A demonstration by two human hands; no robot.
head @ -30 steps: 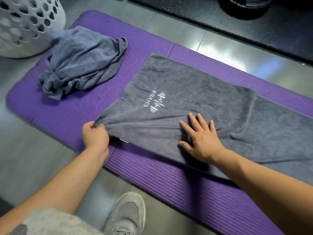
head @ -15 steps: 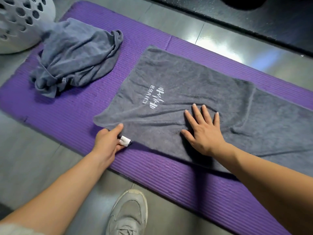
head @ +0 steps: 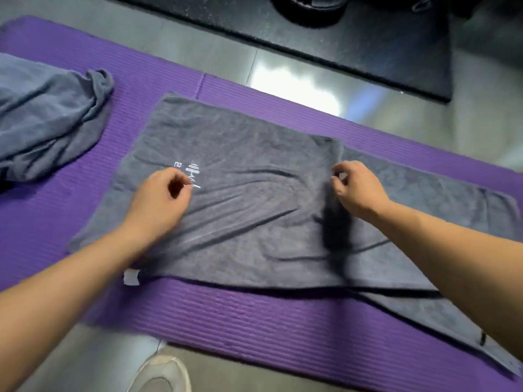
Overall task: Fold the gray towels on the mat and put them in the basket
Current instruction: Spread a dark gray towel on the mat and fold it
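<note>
crumpled gray towel lies heaped at the far left of the purple mat. next comes the left hand, fingers curled, resting on the flat gray towel by its white logo; blur hides whether it pinches cloth. that towel is spread across the mat's middle, wrinkled between the hands. the right hand sits at a fold edge, fingers curled together, grip unclear.
</note>
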